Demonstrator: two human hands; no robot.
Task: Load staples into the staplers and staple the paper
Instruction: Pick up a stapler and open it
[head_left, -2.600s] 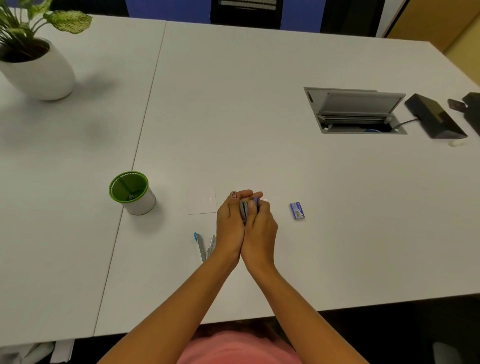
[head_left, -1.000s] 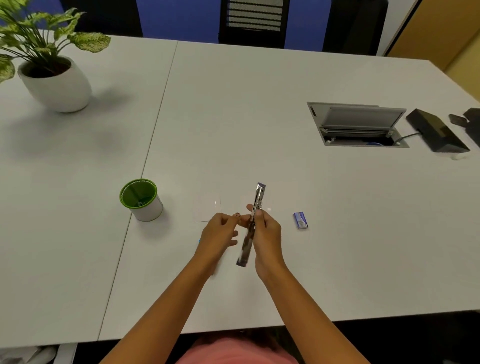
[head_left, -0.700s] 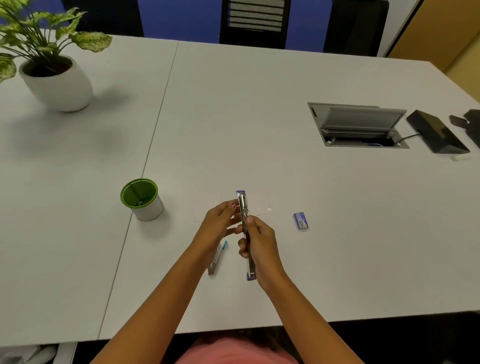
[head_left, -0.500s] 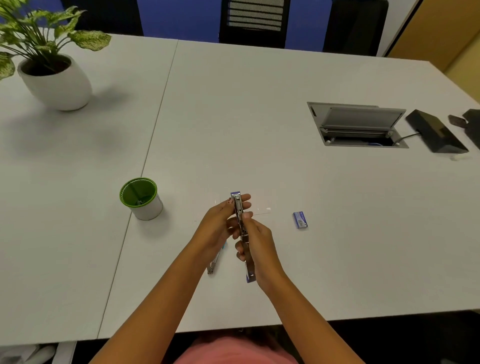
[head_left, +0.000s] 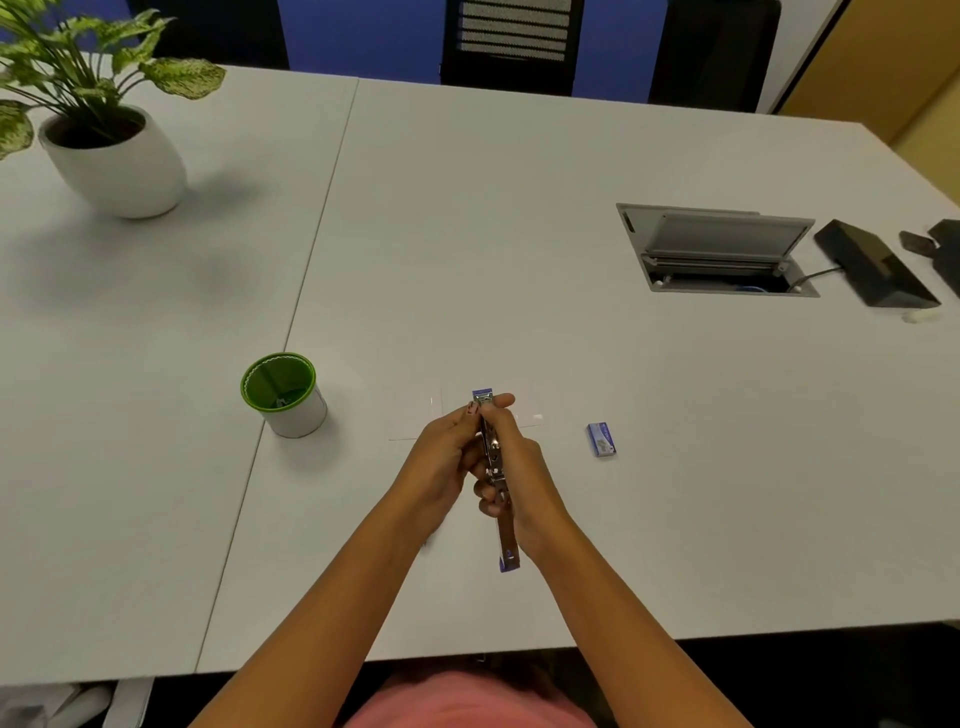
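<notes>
A blue and metal stapler (head_left: 506, 540) is swung open into one long strip, pointing away from me, held above the table between both hands. My right hand (head_left: 522, 467) grips its middle from the right. My left hand (head_left: 441, 462) closes on its far half, fingertips at the far end. White paper (head_left: 415, 415) lies flat on the table just beyond my hands and is hard to tell from the tabletop. A small blue staple box (head_left: 601, 439) lies to the right of my hands. A second stapler is hidden under my left forearm.
A green-rimmed white cup (head_left: 283, 395) stands to the left of my hands. A potted plant (head_left: 111, 156) sits far left. An open cable hatch (head_left: 717, 249) and a black box (head_left: 875, 270) are at the far right. The table's near edge (head_left: 467, 657) runs below my forearms.
The stapler went from closed between both hands to swung open lengthwise. My left hand came back onto its far half, and my left forearm now covers the stapler lying on the table.
</notes>
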